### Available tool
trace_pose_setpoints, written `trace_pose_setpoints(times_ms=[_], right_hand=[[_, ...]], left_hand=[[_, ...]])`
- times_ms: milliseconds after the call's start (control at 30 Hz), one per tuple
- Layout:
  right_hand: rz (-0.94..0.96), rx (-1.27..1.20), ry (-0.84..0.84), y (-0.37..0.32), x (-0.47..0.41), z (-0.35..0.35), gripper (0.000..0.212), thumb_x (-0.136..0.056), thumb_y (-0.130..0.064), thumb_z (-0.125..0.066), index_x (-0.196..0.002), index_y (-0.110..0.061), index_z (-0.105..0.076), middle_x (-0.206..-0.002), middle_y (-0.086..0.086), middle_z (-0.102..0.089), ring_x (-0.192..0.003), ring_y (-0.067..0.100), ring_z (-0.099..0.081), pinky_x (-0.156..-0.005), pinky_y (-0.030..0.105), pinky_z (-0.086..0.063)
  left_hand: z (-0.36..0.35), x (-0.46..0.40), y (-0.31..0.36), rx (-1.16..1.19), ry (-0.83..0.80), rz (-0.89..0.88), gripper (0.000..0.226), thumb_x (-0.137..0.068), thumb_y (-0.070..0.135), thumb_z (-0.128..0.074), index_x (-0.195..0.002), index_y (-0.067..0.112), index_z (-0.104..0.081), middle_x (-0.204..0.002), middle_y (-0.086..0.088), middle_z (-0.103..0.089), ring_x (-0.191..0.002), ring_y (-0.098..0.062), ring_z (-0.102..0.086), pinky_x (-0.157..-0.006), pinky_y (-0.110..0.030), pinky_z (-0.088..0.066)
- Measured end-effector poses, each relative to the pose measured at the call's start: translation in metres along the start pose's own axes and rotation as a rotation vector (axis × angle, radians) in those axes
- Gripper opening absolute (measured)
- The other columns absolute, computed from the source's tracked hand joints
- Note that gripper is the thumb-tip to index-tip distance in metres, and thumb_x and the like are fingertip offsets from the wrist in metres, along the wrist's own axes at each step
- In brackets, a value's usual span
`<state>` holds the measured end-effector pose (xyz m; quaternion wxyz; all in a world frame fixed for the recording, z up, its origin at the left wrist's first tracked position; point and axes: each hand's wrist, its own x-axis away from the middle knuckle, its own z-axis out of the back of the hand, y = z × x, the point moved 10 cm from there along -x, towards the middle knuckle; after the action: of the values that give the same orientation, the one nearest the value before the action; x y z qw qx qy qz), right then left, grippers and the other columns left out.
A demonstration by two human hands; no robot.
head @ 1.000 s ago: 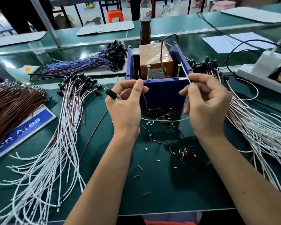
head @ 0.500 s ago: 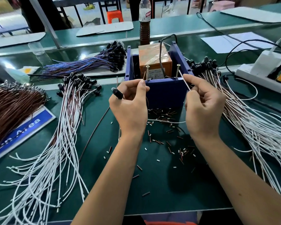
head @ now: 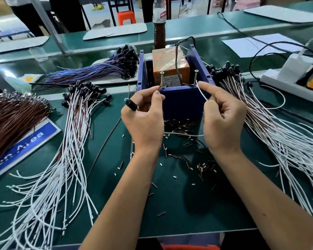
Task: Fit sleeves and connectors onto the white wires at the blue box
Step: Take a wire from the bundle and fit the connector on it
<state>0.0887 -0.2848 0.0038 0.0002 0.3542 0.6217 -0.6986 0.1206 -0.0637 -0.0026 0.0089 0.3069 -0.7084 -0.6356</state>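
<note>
A blue box [head: 181,100] stands mid-table with an orange block [head: 168,67] inside and two upright brass screws [head: 161,79] on its front rim. My left hand [head: 143,118] holds a black connector [head: 131,105] and pinches a thin brown wire end at the left screw. My right hand [head: 222,121] pinches a white wire [head: 201,93], whose tip reaches toward the right screw [head: 195,77]. That wire loops between my hands over the green mat [head: 170,204]. Short brown and white sleeves [head: 179,129] lie scattered below the box.
Bundles of white wires with black connectors lie left [head: 67,141] and right [head: 271,127]. Brown wires [head: 9,120], a blue label [head: 25,145], blue-purple wires [head: 98,69], a bottle [head: 159,24] and a power strip [head: 293,83] ring the work spot.
Both hands rose toward the box rim. My left fingers reached the left screw, and my right hand brought the white wire tip close to the right screw.
</note>
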Motion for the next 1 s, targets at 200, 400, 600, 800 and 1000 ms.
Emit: trace_pose_setpoints(times_ms=[200, 400, 600, 800, 1000], right_hand=[[0.005, 0.021, -0.001, -0.002, 0.000, 0.000, 0.047, -0.084, -0.003, -0.049, -0.120, -0.013, -0.078, -0.056, -0.003, -0.048, -0.046, 0.024, -0.039, -0.042, 0.032, -0.032], [0.033, 0.068, 0.000, -0.003, -0.001, -0.001, 0.044, -0.085, -0.003, -0.052, -0.117, -0.016, -0.079, -0.065, 0.000, -0.061, -0.053, 0.032, -0.048, -0.044, 0.042, -0.038], [0.086, 0.173, 0.020, -0.008, -0.002, 0.002, 0.021, -0.098, -0.016, -0.069, -0.116, -0.017, -0.080, -0.069, -0.014, -0.060, -0.061, 0.006, -0.055, -0.058, 0.027, -0.052], [0.048, 0.165, 0.026, -0.003, -0.004, 0.003, 0.019, -0.099, -0.015, -0.067, -0.112, -0.018, -0.080, -0.073, -0.012, -0.063, -0.064, 0.005, -0.057, -0.060, 0.020, -0.049], [0.027, 0.143, 0.030, -0.002, -0.003, 0.004, 0.018, -0.098, -0.012, -0.067, -0.108, -0.019, -0.080, -0.077, -0.009, -0.068, -0.067, 0.005, -0.061, -0.062, 0.019, -0.050]], left_hand=[[0.000, -0.001, -0.001, 0.004, -0.003, 0.004, 0.012, -0.091, 0.005, -0.070, -0.092, 0.011, -0.079, -0.076, -0.002, -0.077, -0.068, -0.004, -0.067, -0.067, -0.014, -0.049], [-0.001, 0.000, 0.000, 0.015, -0.001, 0.001, 0.012, -0.092, 0.005, -0.070, -0.092, 0.012, -0.079, -0.076, -0.002, -0.077, -0.070, -0.006, -0.069, -0.069, -0.015, -0.050], [-0.004, 0.000, -0.003, 0.042, -0.031, 0.029, 0.009, -0.093, 0.008, -0.069, -0.095, 0.009, -0.078, -0.075, 0.001, -0.077, -0.064, -0.007, -0.066, -0.066, -0.022, -0.050], [-0.004, 0.000, -0.011, 0.161, -0.045, 0.110, 0.011, -0.088, 0.016, -0.067, -0.091, 0.014, -0.078, -0.075, -0.005, -0.075, -0.053, -0.009, -0.053, -0.062, -0.027, -0.039], [-0.007, 0.000, -0.014, 0.157, -0.056, 0.128, 0.009, -0.091, 0.014, -0.068, -0.095, 0.012, -0.077, -0.077, -0.007, -0.076, -0.054, -0.008, -0.055, -0.062, -0.028, -0.042]])
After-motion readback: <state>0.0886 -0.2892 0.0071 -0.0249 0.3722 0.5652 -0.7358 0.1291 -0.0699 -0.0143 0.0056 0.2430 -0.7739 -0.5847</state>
